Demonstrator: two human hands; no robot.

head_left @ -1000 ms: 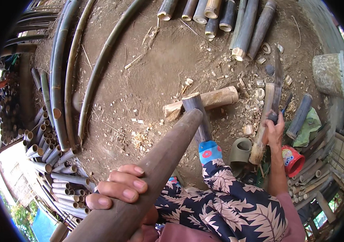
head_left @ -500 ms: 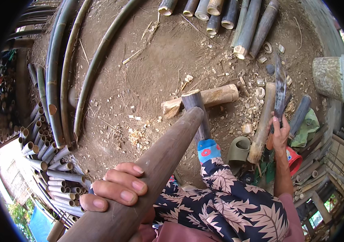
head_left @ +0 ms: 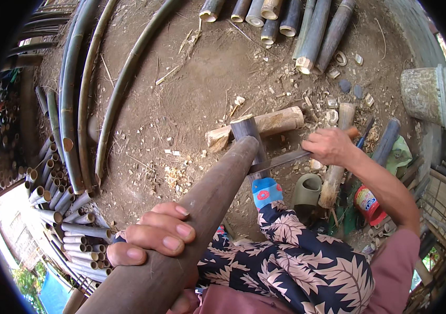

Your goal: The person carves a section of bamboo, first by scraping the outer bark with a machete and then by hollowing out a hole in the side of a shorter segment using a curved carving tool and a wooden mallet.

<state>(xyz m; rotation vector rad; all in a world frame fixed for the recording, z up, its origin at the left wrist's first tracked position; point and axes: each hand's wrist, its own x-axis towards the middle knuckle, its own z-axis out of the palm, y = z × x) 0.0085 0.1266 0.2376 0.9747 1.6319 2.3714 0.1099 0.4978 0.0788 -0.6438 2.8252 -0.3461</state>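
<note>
My left hand (head_left: 155, 235) wraps round a thick brown bamboo pole (head_left: 202, 193), which slants from the lower left up toward the middle. Its far end lies over a shorter dark bamboo piece (head_left: 243, 127) that leans on a pale log (head_left: 280, 121). In my right hand (head_left: 330, 146) is a machete (head_left: 283, 158), gripped near where blade meets its orange handle. The blade points left, its tip at the pole's side near the far end; whether it touches cannot be made out. A foot in a blue sock (head_left: 268, 192) is against the short dark piece.
Wood chips (head_left: 178, 178) litter the dirt floor. Long bamboo poles (head_left: 123, 89) lie at the left, above stacked cut tubes (head_left: 87, 246). More cut bamboo (head_left: 314, 39) lies at the far side. A dirty bucket (head_left: 424, 94), a red tub (head_left: 368, 204) and an olive clog (head_left: 305, 191) are at the right.
My right hand has swung the machete from upright at the right to the left, laying the blade near the pole's far end. My left hand keeps its hold.
</note>
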